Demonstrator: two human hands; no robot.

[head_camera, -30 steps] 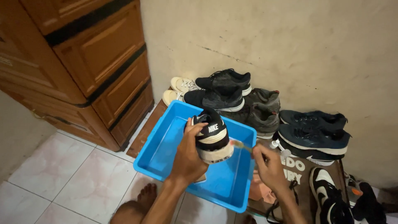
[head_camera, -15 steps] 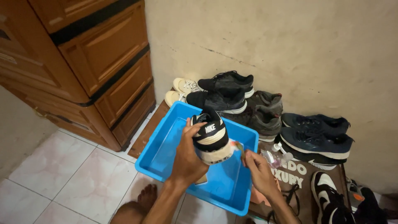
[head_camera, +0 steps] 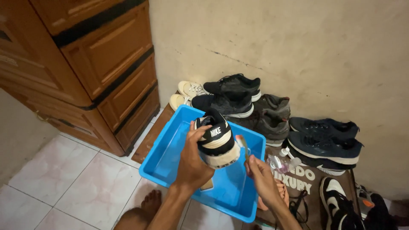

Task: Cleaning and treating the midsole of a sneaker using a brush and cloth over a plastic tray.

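My left hand (head_camera: pixel 192 159) grips a black-and-white sneaker (head_camera: pixel 216 138) from its left side, holding it heel-toward-me above a blue plastic tub (head_camera: pixel 162 164). My right hand (head_camera: pixel 262 174) pinches the thin handle of a small brush (head_camera: pixel 243 145), whose bristled head rests against the sneaker's right side near the pale sole. Both hands hover over the tub's middle. A small pale object lies in the tub below my left wrist, partly hidden.
Several dark and cream shoes (head_camera: pixel 238 100) line the beige wall behind the tub. A wooden drawer cabinet (head_camera: pixel 98 72) stands at the left. A brown bag (head_camera: pixel 298 183) and small bottles (head_camera: pixel 283 159) lie to the right. My bare foot (head_camera: pixel 151 204) rests on the pale floor tiles.
The sneaker stays held over the tub. My right hand with the brush has shifted slightly along the shoe's right side.
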